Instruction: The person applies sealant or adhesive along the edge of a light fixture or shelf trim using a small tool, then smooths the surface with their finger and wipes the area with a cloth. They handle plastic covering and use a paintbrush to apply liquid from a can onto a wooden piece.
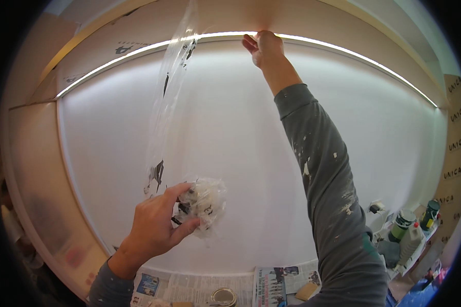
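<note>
- The left hand is gripping a crumpled wad of clear plastic film low at the left of the white wall, with thumb and fingers curling around the wad and pinching it.
- A strip of the same clear film, printed with dark marks, is stretching from that wad up the wall toward the lit strip at the top.
- The right hand is reaching high and touching the upper edge of the wall just below the lit strip, to the right of the film's top end; its fingers are lying pressed together and are not holding anything that can be seen.
- The right arm is wearing a grey sleeve speckled with pale paint.
- Newspaper sheets are lying on the floor at the foot of the wall, and a round open tin is sitting on them.
- Far to the right, a green-lidded bottle and other containers are standing together near the wall's base.
</note>
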`<state>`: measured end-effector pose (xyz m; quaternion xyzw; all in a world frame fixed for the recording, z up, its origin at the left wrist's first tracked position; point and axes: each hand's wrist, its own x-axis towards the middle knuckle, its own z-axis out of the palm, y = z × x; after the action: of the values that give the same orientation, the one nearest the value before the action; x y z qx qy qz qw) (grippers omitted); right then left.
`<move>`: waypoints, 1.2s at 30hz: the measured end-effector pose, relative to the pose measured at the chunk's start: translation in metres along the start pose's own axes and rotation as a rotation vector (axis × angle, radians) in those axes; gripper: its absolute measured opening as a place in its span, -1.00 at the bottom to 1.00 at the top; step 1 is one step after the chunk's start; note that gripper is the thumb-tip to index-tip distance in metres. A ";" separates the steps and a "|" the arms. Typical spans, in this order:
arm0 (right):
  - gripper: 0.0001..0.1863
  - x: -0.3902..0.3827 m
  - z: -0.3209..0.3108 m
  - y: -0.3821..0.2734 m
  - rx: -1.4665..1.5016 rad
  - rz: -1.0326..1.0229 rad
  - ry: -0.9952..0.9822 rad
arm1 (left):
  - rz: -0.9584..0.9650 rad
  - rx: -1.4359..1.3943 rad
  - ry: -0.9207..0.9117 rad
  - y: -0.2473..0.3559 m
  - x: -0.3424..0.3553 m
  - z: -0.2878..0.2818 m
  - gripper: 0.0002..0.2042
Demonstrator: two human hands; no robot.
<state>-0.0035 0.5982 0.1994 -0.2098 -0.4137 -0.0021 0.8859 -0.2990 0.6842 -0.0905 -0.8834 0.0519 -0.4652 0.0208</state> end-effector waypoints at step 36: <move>-0.61 -0.002 0.051 0.081 -0.130 0.172 -0.200 | 0.006 0.000 0.069 0.024 -0.031 -0.041 -0.32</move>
<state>-0.0277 0.6903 0.1967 -0.3008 -0.4793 0.0680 0.8217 -0.3520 0.6637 -0.0945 -0.8666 0.0553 -0.4955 0.0202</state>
